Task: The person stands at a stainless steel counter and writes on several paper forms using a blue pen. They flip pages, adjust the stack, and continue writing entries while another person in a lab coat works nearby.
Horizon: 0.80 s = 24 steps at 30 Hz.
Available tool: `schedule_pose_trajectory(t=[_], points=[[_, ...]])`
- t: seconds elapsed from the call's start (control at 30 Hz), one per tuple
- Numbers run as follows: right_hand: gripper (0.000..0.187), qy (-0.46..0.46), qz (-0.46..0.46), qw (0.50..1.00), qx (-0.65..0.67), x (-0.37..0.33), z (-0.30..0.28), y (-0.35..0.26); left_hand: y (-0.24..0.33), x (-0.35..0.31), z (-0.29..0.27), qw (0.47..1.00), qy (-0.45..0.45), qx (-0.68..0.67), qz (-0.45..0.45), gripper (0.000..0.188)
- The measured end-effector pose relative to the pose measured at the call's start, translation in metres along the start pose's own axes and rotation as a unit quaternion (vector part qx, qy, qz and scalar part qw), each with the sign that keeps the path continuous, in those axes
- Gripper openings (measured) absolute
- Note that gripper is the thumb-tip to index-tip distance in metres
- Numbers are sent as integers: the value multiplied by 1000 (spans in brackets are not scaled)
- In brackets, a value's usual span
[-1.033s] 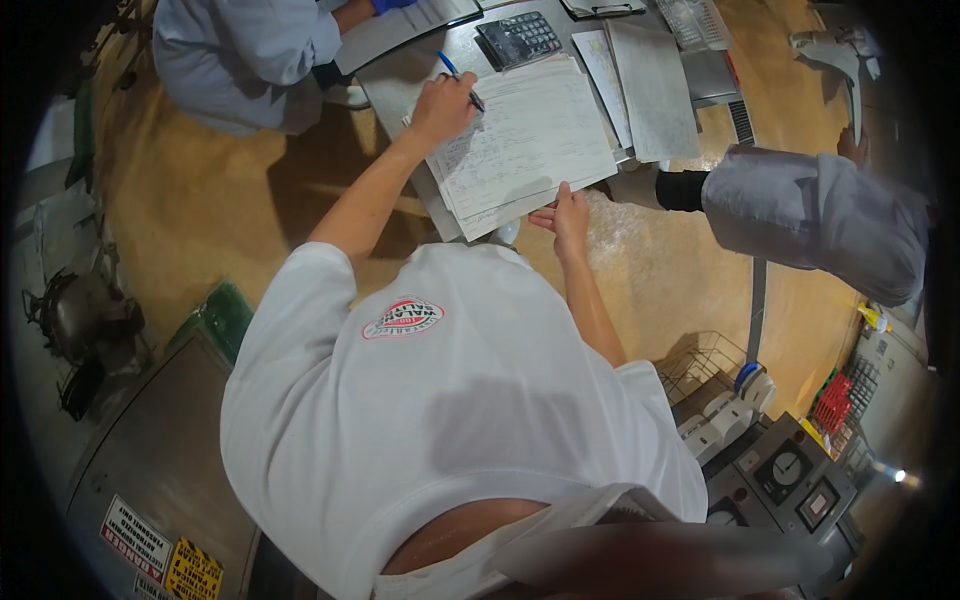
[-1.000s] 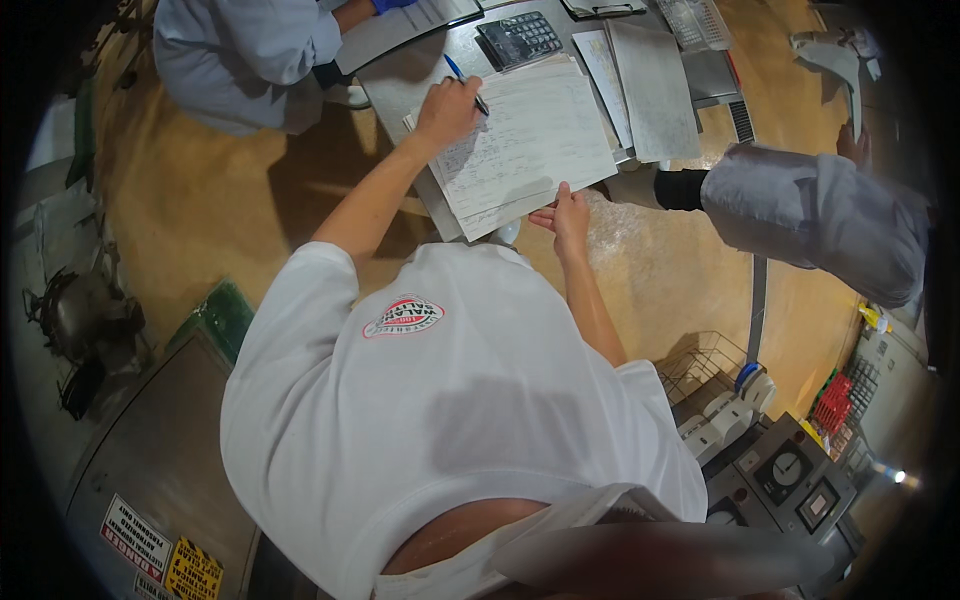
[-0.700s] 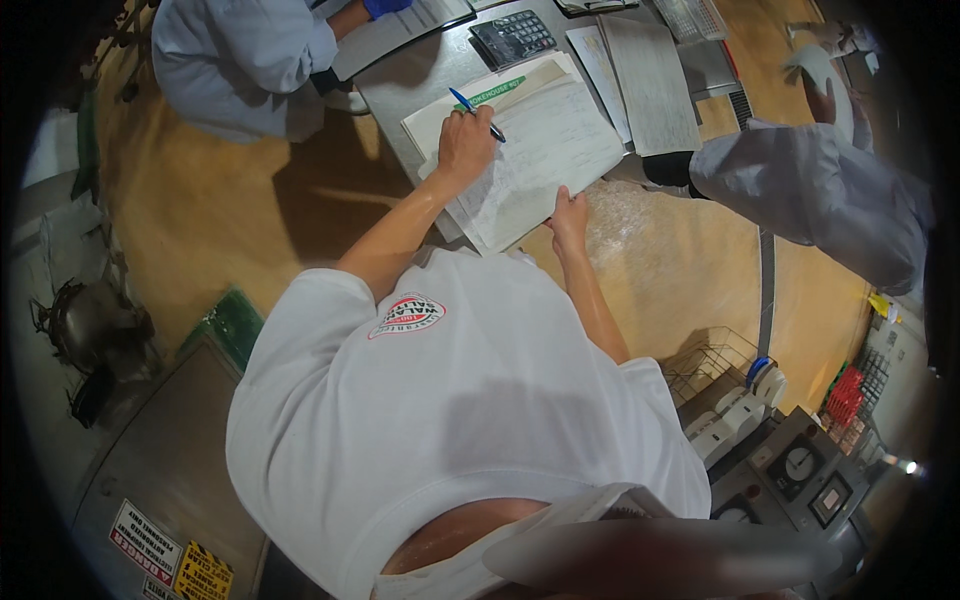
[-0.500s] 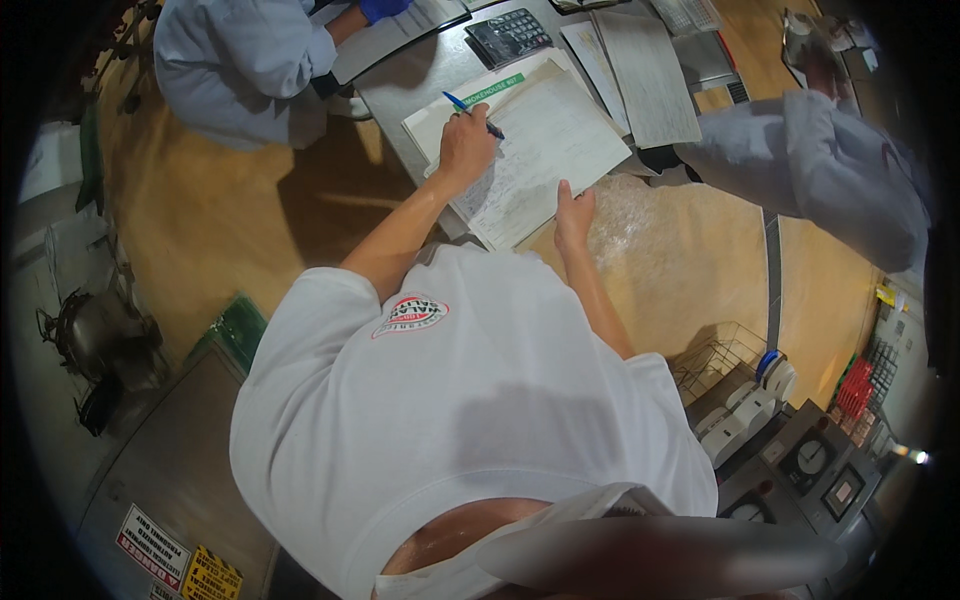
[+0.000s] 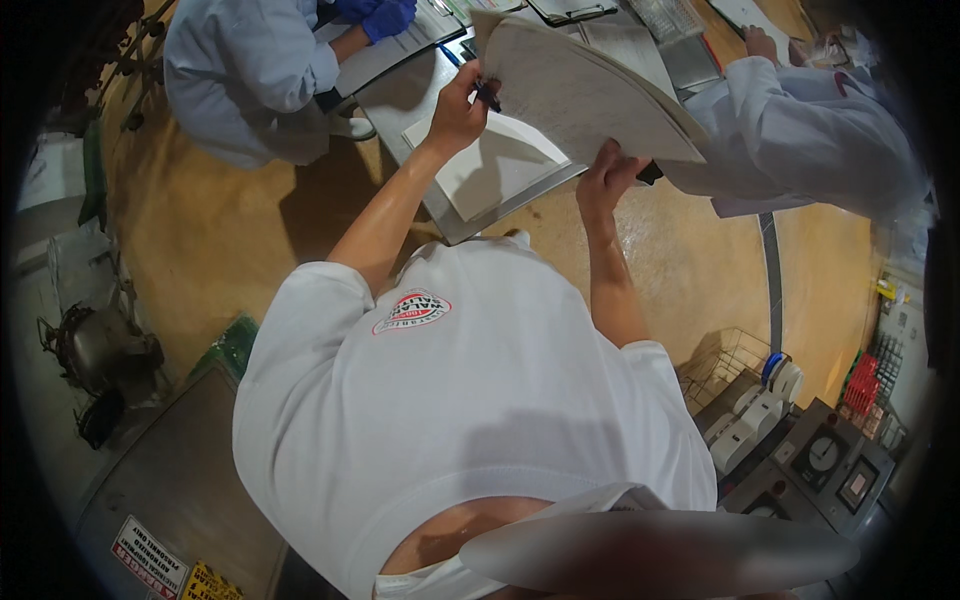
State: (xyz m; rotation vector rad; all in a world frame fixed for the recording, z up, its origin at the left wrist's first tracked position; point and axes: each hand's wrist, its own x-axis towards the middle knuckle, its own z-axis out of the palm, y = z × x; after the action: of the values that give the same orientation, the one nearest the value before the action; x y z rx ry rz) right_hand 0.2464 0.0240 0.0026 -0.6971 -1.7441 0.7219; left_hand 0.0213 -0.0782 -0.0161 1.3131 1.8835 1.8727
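My left hand [image 5: 460, 115] is closed around a blue pen [image 5: 488, 97], its fingers against the left edge of a raised folder of papers [image 5: 585, 95]. The folder is tilted up off the table, with a written sheet facing me. My right hand [image 5: 607, 183] grips the folder's lower edge, thumb on the near face, the other fingers partly hidden. Beneath the folder, a white pad or stack of paper [image 5: 510, 165] lies on the metal table [image 5: 447, 213].
At the far left a person in a white coat [image 5: 245, 80] with blue gloves leans over a clipboard [image 5: 405, 75]. Another white-coated person [image 5: 800, 140] works at the right. A wire basket [image 5: 725, 365] and a grey control panel [image 5: 825, 465] stand at lower right; a metal cabinet [image 5: 180, 470] at lower left.
The folder, flat on the table before, has been lifted and tilted toward the upper right. My right hand has risen with it and closed on its edge; my left hand has moved up slightly.
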Motion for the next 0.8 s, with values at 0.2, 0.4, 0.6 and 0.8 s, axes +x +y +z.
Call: schedule_pose_trajectory(t=[0.2, 0.4, 0.6, 0.8], points=[[37, 7, 41, 999, 21, 6, 12, 12, -16, -22, 4, 1000, 23, 5, -20, 39], [34, -27, 50, 995, 81, 16, 11, 27, -19, -22, 18, 997, 12, -9, -77, 35], [37, -30, -21, 987, 154, 18, 16, 14, -18, -14, 24, 998, 67, -9, 11, 27], [39, -24, 40, 999, 8, 15, 19, 19, -19, -11, 21, 998, 32, 40, -24, 18]])
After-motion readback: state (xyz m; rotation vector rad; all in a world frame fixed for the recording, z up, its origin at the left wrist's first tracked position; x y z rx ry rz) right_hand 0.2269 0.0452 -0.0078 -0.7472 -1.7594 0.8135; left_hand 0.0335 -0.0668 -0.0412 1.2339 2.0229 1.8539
